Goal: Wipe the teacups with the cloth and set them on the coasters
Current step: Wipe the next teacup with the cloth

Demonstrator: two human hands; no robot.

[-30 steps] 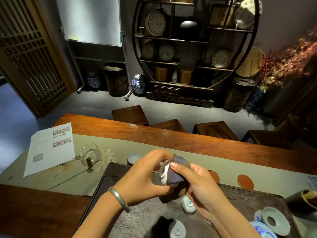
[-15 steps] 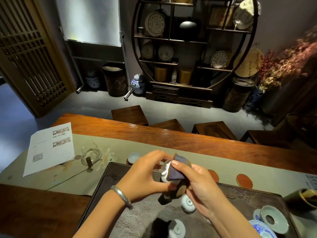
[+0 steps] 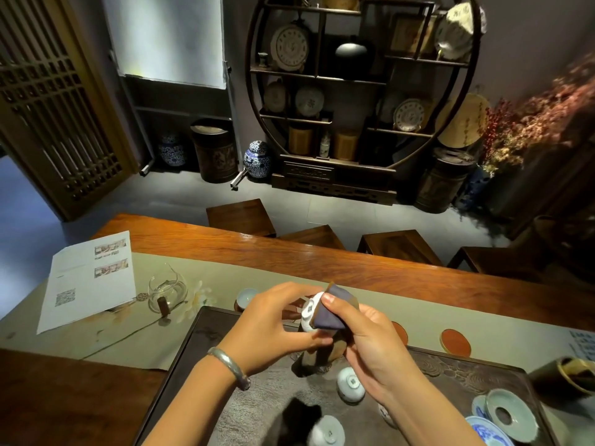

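Note:
Above the dark tea tray (image 3: 199, 329) my left hand (image 3: 273, 326) grips a small white teacup (image 3: 309, 313) turned on its side, base toward me. My right hand (image 3: 363, 339) pinches a folded blue-grey cloth (image 3: 331, 312) against the cup's side. Two white teacups (image 3: 350, 384) (image 3: 326, 431) stand upside down on the tray below my hands. Another cup (image 3: 247, 297) sits upright on a coaster on the runner to the left. Orange-red coasters (image 3: 455, 342) (image 3: 400, 333) lie bare on the runner at the right.
A glass pitcher (image 3: 167, 289) and a printed sheet (image 3: 88, 278) lie on the runner (image 3: 225, 275) at left. Pale green saucer (image 3: 512, 415) and blue-white dish (image 3: 489, 434) sit at the tray's right end. A dark pot (image 3: 563, 376) stands at far right. Wooden stools line the table's far side.
The cup and cloth have stayed between my hands at the same spot, and my right fingers have shifted the cloth slightly on the cup.

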